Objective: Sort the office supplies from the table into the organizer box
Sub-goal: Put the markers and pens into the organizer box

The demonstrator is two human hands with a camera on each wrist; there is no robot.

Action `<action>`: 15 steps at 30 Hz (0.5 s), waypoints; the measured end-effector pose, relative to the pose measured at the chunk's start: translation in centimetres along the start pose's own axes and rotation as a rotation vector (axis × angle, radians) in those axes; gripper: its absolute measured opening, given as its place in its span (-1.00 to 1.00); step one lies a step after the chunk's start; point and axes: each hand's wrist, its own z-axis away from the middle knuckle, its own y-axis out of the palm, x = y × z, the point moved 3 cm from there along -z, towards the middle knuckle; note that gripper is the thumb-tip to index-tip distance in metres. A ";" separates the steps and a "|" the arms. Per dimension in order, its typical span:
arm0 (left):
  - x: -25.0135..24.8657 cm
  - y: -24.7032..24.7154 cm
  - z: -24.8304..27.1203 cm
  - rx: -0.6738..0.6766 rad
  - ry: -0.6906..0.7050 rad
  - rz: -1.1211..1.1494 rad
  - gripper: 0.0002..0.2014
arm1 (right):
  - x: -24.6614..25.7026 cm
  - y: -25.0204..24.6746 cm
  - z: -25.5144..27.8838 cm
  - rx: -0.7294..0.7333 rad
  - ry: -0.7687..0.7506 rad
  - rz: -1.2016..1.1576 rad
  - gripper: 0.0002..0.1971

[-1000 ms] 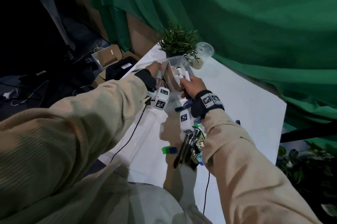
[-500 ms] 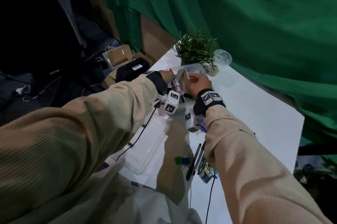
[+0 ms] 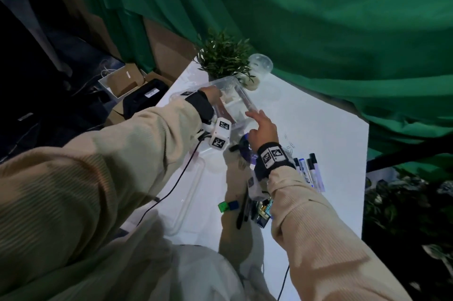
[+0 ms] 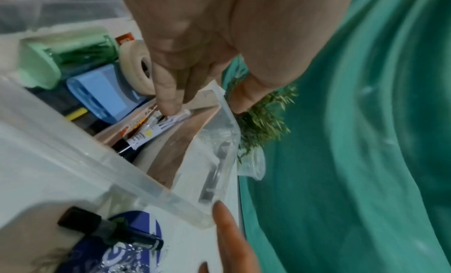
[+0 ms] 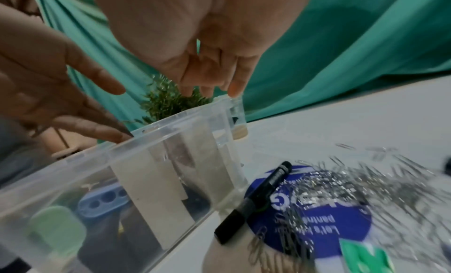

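Over the clear organizer box point(image 3: 241, 95) at the far side of the white worktop point(image 3: 318, 134), my left hand point(image 4: 185, 51) reached inside, fingers straight, one fingertip pressing the markers point(image 4: 146, 131) lying in a divided compartment. My right hand point(image 3: 262, 129) held nothing, its fingers relaxed and apart, one fingertip touching the box's rim. More markers point(image 3: 308, 171) and paper clips point(image 5: 354, 180) lay on the worktop just beside the box.

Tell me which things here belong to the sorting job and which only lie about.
For the job:
- clear plastic organizer box
- black marker pen on the table
- heap of silver paper clips
- blue-capped white markers

Only lying about:
- small green potted plant
- clear plastic cup
- green curtain
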 end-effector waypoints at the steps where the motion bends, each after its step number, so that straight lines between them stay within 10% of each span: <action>1: -0.3 0.4 0.7 -0.023 0.055 -0.047 -0.60 | -0.8 -0.6 0.9 -0.045 0.004 -0.037 -0.40; 7: 1.3 6.6 5.4 -0.012 0.461 -0.283 -0.79 | -12.3 -3.1 7.4 -0.272 0.379 -0.031 -0.71; 15: 8.5 13.2 4.2 0.042 0.349 -0.834 -0.72 | -21.5 -8.1 11.2 -0.247 0.679 0.175 -0.73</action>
